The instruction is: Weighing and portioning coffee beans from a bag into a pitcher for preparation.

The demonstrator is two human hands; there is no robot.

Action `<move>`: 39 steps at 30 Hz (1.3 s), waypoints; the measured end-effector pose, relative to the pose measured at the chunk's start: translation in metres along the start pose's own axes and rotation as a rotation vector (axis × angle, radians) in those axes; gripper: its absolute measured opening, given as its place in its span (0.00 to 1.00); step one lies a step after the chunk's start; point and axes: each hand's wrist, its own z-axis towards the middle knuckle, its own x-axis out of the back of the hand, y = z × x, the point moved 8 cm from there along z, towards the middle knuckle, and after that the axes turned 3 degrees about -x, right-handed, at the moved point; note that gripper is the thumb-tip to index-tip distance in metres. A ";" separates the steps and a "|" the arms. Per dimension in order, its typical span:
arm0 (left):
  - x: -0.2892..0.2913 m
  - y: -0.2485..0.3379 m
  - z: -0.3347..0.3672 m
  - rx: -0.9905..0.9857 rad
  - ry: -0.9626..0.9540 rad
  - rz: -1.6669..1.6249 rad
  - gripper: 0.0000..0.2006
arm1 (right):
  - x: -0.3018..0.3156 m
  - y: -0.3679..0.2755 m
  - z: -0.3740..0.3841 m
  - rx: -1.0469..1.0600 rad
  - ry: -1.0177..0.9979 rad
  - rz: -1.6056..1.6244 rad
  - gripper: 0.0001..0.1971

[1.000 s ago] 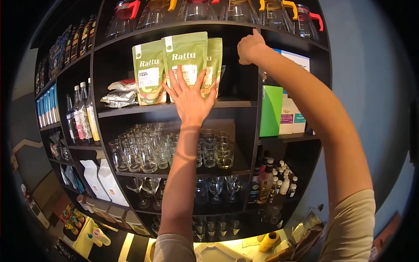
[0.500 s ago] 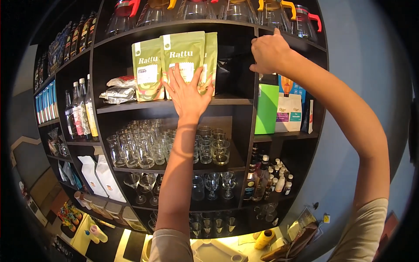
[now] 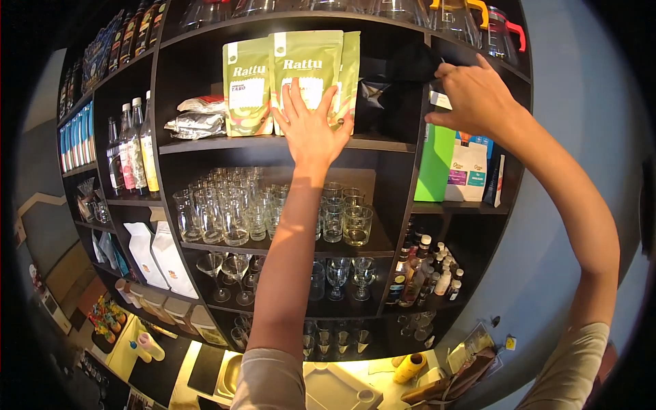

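Observation:
My left hand [image 3: 314, 133] lies with fingers spread against the front of a green stand-up pouch [image 3: 305, 55]. A second green pouch [image 3: 247, 75] stands to its left, and a third [image 3: 351, 72] shows partly behind on its right. At the upper right, my right hand [image 3: 482, 96] is bent with its fingertips together at the edge of a soft black cloth-like item [image 3: 410, 63]. That item overlaps the upright shelf divider beside the pouches; its exact kind is hard to make out. Below the right hand stands a bright green box [image 3: 434, 160].
Silver packets [image 3: 198, 124] lie left of the pouches. Drinking glasses [image 3: 232, 222] fill the shelf below, with stemmed glasses [image 3: 337, 277] under them. Glass jugs [image 3: 454, 24] line the top shelf. Small bottles [image 3: 444, 280] stand lower right, syrup bottles [image 3: 137, 147] at left.
The shelves appear higher and further right in view. My right hand has moved right from the divider, and the black item now shows at its fingers. My left hand remains on the pouch.

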 end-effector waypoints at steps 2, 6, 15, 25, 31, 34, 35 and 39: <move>0.000 -0.001 -0.001 0.007 -0.003 -0.018 0.29 | -0.005 0.000 -0.009 0.012 0.039 0.010 0.31; 0.005 0.001 0.001 -0.012 0.027 -0.042 0.29 | 0.004 0.000 -0.013 -0.016 0.146 0.022 0.27; 0.006 0.001 0.001 0.025 0.017 -0.057 0.30 | 0.006 0.019 0.033 -0.214 0.248 0.063 0.29; -0.001 0.062 0.041 -0.214 0.131 -0.234 0.28 | -0.006 0.023 0.035 -0.438 0.312 0.370 0.32; -0.025 0.057 0.039 -0.164 -0.001 -0.227 0.23 | -0.029 0.029 0.013 -0.379 0.324 0.587 0.32; -0.027 0.046 0.033 -0.172 0.033 -0.232 0.19 | -0.027 0.005 -0.011 -0.410 0.628 0.614 0.37; -0.025 0.042 0.032 -0.134 0.032 -0.234 0.17 | -0.046 -0.001 -0.013 -0.525 0.539 0.857 0.38; -0.027 0.044 0.033 -0.124 0.071 -0.222 0.14 | -0.124 -0.062 -0.007 -0.824 0.109 1.803 0.52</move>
